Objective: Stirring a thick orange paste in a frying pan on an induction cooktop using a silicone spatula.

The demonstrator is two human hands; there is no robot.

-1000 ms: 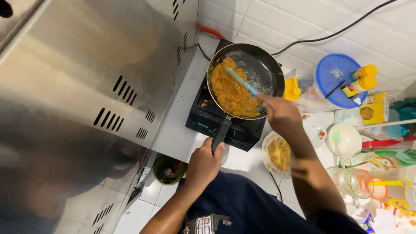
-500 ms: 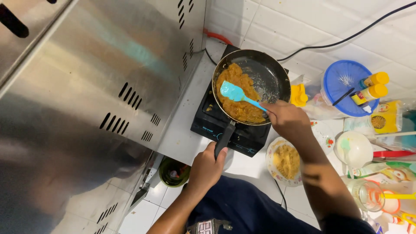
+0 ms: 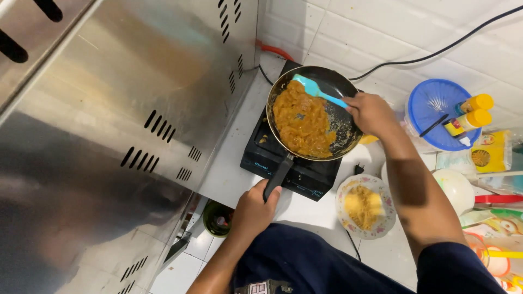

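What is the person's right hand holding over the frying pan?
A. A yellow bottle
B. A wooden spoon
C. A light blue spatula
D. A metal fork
C: the right hand grips a light blue spatula whose blade reaches over the orange-brown food in the frying pan, while the left hand holds the pan's black handle.

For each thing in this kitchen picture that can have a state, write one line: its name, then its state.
frying pan: on stove, holding orange-brown food
stove: under the pan
spatula: in right hand, blade over the pan
pan handle: gripped by left hand
patterned plate: holding yellow crumbs
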